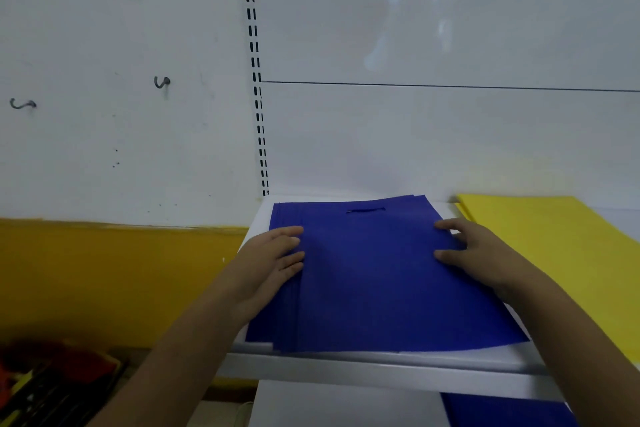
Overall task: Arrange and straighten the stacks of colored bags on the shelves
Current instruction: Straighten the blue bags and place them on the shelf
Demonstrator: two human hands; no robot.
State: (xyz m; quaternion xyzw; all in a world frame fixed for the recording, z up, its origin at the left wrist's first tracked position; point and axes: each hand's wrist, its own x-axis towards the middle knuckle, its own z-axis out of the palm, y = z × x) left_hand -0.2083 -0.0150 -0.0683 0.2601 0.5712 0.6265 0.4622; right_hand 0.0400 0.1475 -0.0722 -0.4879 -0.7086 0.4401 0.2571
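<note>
A stack of dark blue bags lies flat on the white shelf, slightly fanned at its left and far edges, with a slit handle near the back. My left hand rests on the stack's left edge with straight fingers. My right hand lies on the stack's right edge, fingers spread and touching the top bag. A stack of yellow bags lies on the same shelf just to the right.
The white back panel and a slotted upright rise behind the shelf. More blue bags show on the shelf below. To the left is a white and yellow wall with two hooks, and a dark cluttered bin at lower left.
</note>
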